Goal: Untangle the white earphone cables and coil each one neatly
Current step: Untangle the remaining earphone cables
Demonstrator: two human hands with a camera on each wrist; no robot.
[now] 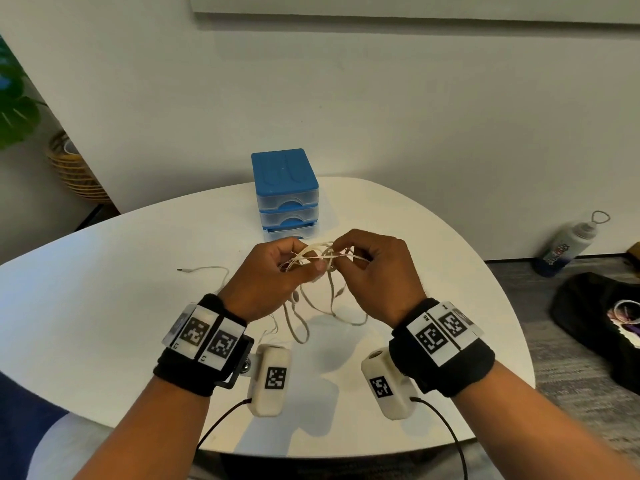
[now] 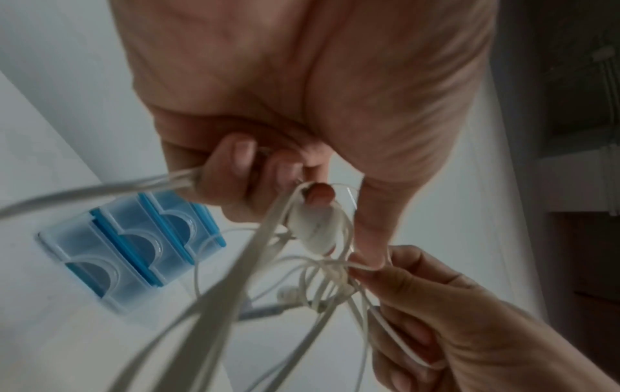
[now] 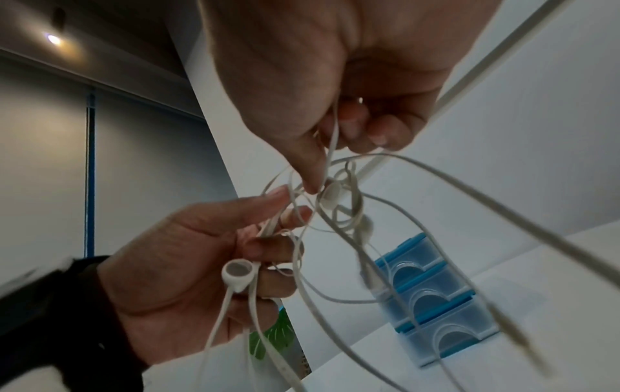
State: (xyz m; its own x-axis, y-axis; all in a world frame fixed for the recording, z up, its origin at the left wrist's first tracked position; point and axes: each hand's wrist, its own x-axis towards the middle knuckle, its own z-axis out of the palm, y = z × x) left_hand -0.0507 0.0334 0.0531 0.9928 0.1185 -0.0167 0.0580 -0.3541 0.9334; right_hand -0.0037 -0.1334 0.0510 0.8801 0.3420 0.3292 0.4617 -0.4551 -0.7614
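A tangle of white earphone cables (image 1: 320,256) hangs in the air between both hands above the white table (image 1: 121,306). My left hand (image 1: 304,261) grips several strands, fingers curled round them (image 2: 245,161), and an earbud (image 3: 237,273) dangles by its palm. My right hand (image 1: 348,254) pinches a strand at the knot between thumb and fingers (image 3: 313,183), next to another earbud (image 3: 330,196). Loose loops (image 1: 301,320) drop to the table under the hands. One cable end with a jack plug (image 1: 180,270) lies on the table to the left.
A small blue drawer unit (image 1: 285,188) stands on the table just beyond the hands. On the floor to the right are a bottle (image 1: 568,244) and a black bag (image 1: 595,320). A wicker basket (image 1: 76,171) with a plant sits far left.
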